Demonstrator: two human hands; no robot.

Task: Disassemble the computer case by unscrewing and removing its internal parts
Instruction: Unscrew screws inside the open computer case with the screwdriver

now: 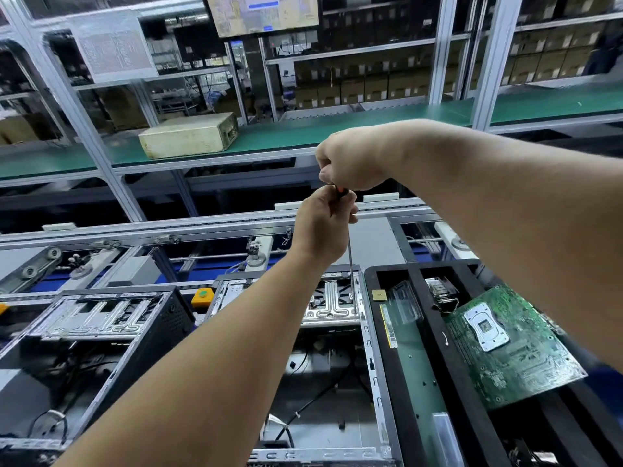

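An open computer case (369, 345) lies in front of me, its metal drive cage (333, 306) at the far end and loose black cables on its floor. A long screwdriver (350, 261) stands upright, its thin shaft running down to the cage's right edge. My right hand (350, 156) grips the top of the orange and black handle. Just below it, my left hand (323, 224) curls around the lower handle and upper shaft. The tip's contact point is too small to make out.
A second open case (101, 318) sits to the left. A black tray (435, 332) on the right holds a green motherboard (512, 348) and other removed parts. An orange button box (202, 295) stands between the cases. Conveyor rails and a shelf with a beige box (188, 134) lie beyond.
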